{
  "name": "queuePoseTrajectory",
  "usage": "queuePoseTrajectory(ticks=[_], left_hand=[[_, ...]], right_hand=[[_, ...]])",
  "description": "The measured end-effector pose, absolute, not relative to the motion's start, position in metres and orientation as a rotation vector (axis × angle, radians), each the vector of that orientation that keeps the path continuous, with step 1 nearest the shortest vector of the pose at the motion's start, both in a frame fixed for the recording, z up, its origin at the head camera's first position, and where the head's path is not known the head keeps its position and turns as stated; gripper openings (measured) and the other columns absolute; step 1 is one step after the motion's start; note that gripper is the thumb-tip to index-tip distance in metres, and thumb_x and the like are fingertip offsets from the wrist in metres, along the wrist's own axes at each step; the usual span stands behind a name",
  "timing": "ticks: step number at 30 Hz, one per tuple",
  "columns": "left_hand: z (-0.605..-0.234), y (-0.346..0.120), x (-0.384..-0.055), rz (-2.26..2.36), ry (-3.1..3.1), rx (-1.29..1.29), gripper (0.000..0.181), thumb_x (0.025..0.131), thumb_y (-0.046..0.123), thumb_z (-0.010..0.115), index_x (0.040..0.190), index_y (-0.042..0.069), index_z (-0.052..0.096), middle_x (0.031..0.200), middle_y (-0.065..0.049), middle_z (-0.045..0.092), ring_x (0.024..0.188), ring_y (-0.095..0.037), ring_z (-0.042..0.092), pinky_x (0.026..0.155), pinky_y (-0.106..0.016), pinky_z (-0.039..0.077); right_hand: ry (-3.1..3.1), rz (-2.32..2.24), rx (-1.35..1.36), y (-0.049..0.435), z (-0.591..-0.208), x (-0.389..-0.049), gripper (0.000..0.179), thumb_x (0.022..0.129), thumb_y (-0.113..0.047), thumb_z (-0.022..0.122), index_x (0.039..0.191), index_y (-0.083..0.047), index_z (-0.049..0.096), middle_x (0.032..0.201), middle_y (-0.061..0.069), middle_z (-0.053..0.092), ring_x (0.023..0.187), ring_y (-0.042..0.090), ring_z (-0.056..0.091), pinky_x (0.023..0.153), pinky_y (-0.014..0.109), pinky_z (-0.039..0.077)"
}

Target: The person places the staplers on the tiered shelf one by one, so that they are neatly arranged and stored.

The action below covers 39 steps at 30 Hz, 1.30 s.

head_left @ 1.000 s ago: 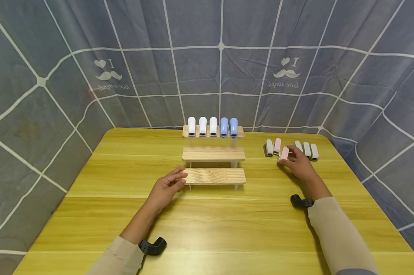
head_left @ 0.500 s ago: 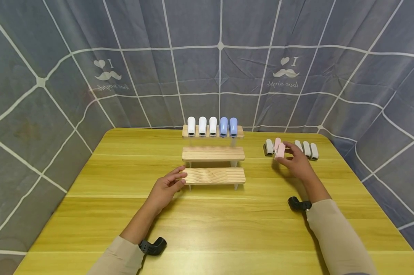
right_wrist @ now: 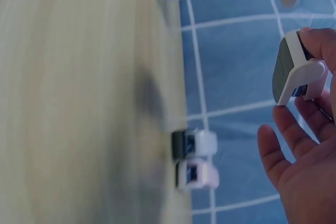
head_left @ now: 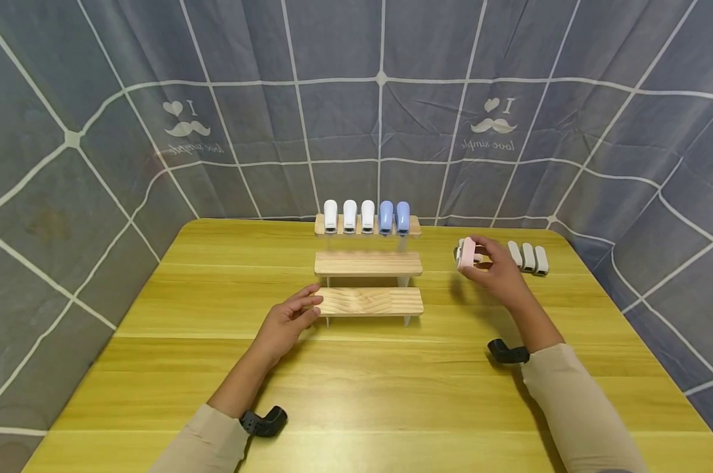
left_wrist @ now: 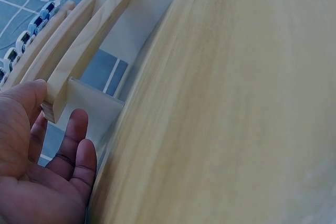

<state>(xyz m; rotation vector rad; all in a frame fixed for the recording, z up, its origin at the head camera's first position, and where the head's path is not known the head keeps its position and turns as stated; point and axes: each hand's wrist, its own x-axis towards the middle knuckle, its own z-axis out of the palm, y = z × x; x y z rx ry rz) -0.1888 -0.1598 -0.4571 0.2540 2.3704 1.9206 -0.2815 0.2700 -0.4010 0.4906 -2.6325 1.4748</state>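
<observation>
My right hand (head_left: 501,272) holds a pink mini stapler (head_left: 468,252) between thumb and fingers, raised over the right part of the table. In the right wrist view its grey underside (right_wrist: 283,69) faces the table. A grey-white stapler (right_wrist: 206,142) and a second pink stapler (right_wrist: 208,175) stand beyond it, largely covered by the held one in the head view. My left hand (head_left: 285,325) pinches the left end of the lowest shelf board (head_left: 368,302) on a three-step wooden stand, thumb at the board's edge (left_wrist: 55,90) in the left wrist view.
On the top step (head_left: 416,226), white staplers (head_left: 349,217) and blue staplers (head_left: 386,218) stand in a row. The middle step (head_left: 368,264) is bare wood. Several grey-white staplers (head_left: 528,257) stand right of my right hand. A grey grid-patterned curtain (head_left: 332,125) surrounds the wooden table (head_left: 356,394).
My right hand has lifted the pink stapler and carried it left, over the two staplers on that side. My left hand has stayed at the shelf's end.
</observation>
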Motion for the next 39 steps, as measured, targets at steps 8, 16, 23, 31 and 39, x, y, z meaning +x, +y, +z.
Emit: queuePoseTrajectory(ticks=[8,16,23,31,39], left_hand=[[-0.457,-0.159,-0.188,1.918,2.371,0.258,0.039,0.099,0.027,0.065,0.13,0.004,0.065,0.152,0.004,0.044,0.138,-0.02,0.042,0.103,-0.028,0.044],[-0.455,-0.16,-0.187,1.923,2.366,0.26,0.039,0.099,0.027,0.065,0.13,0.004,0.065,0.152,0.004,0.044,0.139,-0.02,0.041,0.104,-0.028,0.043],[-0.453,-0.159,-0.187,1.932,2.367,0.262,0.038,0.099,0.025,0.065,0.129,0.003,0.066,0.152,0.004,0.044,0.138,-0.021,0.042,0.101,-0.024,0.045],[-0.453,-0.159,-0.186,1.944,2.364,0.256,0.036,0.099,0.023,0.065,0.128,0.002,0.066,0.151,0.003,0.045,0.136,-0.021,0.045,0.096,-0.022,0.047],[-0.452,-0.159,-0.186,1.915,2.391,0.272,0.039,0.098,0.028,0.065,0.129,0.004,0.066,0.151,0.004,0.045,0.138,-0.021,0.043,0.103,-0.029,0.044]], right_hand=[[-2.629,1.425,0.581,0.246,-0.386,-0.273,0.072,0.091,-0.009,0.074,0.15,0.002,0.036,0.141,0.022,0.043,0.124,0.039,0.047,0.098,0.058,0.042],[-2.607,1.373,0.692,0.222,-0.377,-0.265,0.069,0.088,-0.009,0.077,0.147,0.001,0.041,0.134,0.019,0.05,0.118,0.033,0.05,0.093,0.054,0.045],[-2.609,1.403,0.728,0.198,-0.371,-0.261,0.07,0.089,-0.012,0.077,0.148,-0.002,0.041,0.144,0.016,0.045,0.126,0.034,0.047,0.096,0.052,0.044],[-2.572,1.4,0.794,0.167,-0.368,-0.257,0.069,0.086,-0.01,0.079,0.146,-0.005,0.046,0.14,0.013,0.049,0.121,0.03,0.052,0.091,0.05,0.048],[-2.53,1.455,0.828,0.142,-0.368,-0.254,0.07,0.083,-0.013,0.082,0.145,-0.007,0.049,0.134,0.01,0.053,0.116,0.026,0.055,0.089,0.044,0.052]])
